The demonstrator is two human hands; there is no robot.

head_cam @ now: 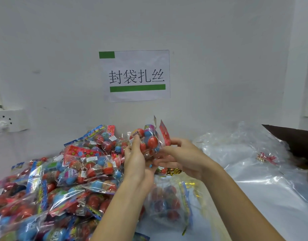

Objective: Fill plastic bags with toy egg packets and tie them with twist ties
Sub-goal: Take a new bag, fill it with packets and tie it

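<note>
Both hands, left hand (pixel 135 159) and right hand (pixel 180 158), hold the egg packets (pixel 148 141) and should keep them bunched together.

red and blue toy eggs (pixel 150 142), gold twist ties (pixel 174 171), green-barred white sign (pixel 135 75)

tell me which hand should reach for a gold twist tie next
Right, probably. The gold twist ties lie just under the right hand; the left hand is on the pile side, gripping the egg packets.
</note>
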